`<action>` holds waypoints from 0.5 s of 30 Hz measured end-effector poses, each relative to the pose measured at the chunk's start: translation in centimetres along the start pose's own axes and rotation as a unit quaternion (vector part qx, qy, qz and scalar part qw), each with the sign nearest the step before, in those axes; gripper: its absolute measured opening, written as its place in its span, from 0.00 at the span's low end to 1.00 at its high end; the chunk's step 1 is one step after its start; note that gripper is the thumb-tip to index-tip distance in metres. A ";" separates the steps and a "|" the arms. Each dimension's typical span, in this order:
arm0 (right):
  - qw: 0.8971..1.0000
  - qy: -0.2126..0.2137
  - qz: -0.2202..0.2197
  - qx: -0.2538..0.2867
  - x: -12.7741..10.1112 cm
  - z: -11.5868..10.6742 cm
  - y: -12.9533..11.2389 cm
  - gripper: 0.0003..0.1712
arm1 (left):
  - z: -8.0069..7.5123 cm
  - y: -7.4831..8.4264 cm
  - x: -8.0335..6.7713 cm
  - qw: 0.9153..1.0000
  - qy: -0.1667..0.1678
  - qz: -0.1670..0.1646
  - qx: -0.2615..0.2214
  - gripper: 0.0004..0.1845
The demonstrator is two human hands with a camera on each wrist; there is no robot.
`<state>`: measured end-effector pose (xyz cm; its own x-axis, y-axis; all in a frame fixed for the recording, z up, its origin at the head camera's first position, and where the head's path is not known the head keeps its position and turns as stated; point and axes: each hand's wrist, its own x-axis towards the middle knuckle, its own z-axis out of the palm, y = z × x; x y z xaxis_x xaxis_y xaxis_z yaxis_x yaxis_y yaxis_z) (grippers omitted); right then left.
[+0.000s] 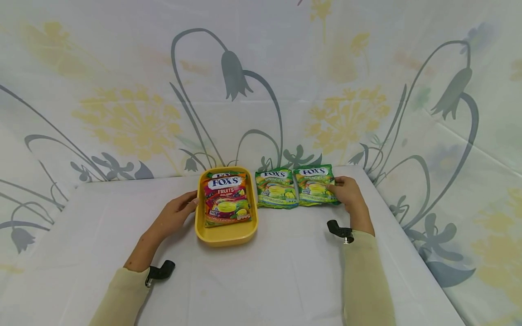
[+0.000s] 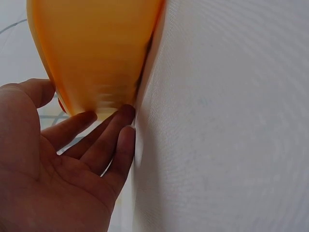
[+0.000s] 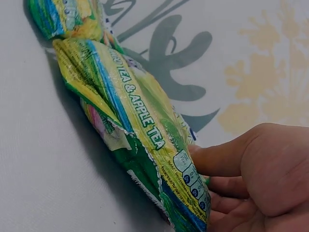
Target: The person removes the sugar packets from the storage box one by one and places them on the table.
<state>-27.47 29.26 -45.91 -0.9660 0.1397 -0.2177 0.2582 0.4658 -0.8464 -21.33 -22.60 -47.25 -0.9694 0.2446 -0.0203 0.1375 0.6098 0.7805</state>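
Observation:
On the left stands a yellow tray (image 1: 226, 237), where a red Fox's Fruits candy bag (image 1: 227, 199) lies over another bag. My left hand (image 1: 175, 215) touches the tray's left side, thumb at the rim and fingers extended along the outer wall (image 2: 91, 53). To the tray's right lie green Fox's candy bags in two side-by-side places, a left one (image 1: 276, 189) and a right one (image 1: 315, 185). With my right hand (image 1: 346, 190) I pinch the right edge of the right green bag (image 3: 130, 106), thumb on its printed face and fingers behind; the fingertips are hidden.
A white cloth (image 1: 261, 280) covers the table. Behind it rises a flower-patterned cloth backdrop (image 1: 261, 113), close to the tray and bags. Black wrist devices sit on the left cuff (image 1: 136, 276) and the right cuff (image 1: 363, 240).

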 end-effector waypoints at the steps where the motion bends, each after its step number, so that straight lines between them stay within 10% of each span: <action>1: 1.000 0.004 -0.001 -0.011 0.0 0.0 0.0 0.35 | 0.0 0.0 0.0 1.000 0.000 0.000 0.000 0.35; 15: 0.997 0.018 0.004 -0.074 -0.7 -0.4 -0.7 0.36 | -0.1 0.1 -0.2 1.000 -0.003 0.003 -0.006 0.35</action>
<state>-26.97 29.18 -45.02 -0.9635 0.1734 -0.2041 0.2676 0.5882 -0.7631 -21.15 -22.60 -47.12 -0.9671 0.2536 -0.0192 0.1415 0.5994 0.7878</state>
